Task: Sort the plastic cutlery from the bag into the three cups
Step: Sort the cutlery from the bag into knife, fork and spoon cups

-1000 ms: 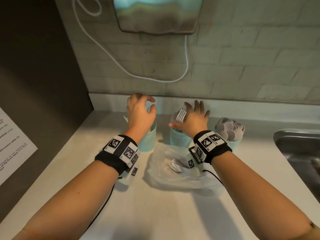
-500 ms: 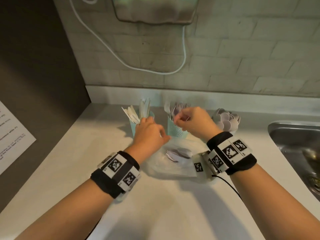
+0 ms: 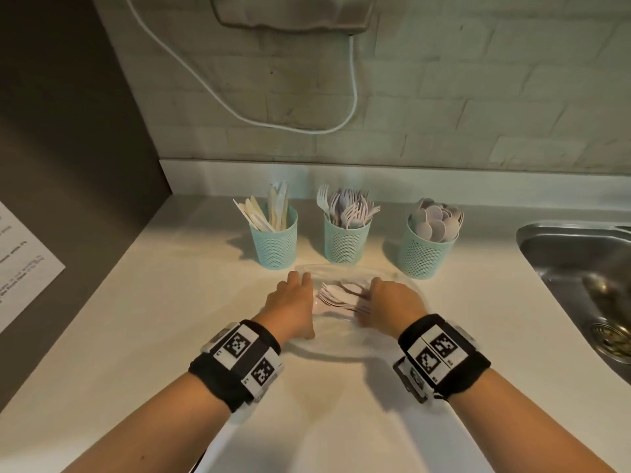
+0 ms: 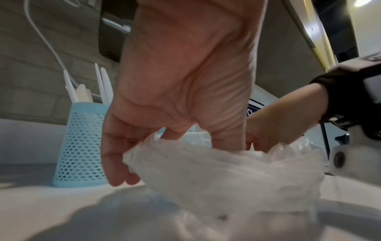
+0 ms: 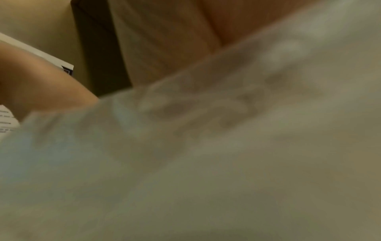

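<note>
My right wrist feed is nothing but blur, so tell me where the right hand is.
Observer: The right hand is down in the clear bag on the counter, beside the loose cutlery in it; its grip is hidden.
Operator: Give me the left hand.
Observer: The left hand is at the bag's left edge, fingers nearly straight.
Operator: Name the spoon cup.
Observer: The rightmost cup holds the spoons.
</note>
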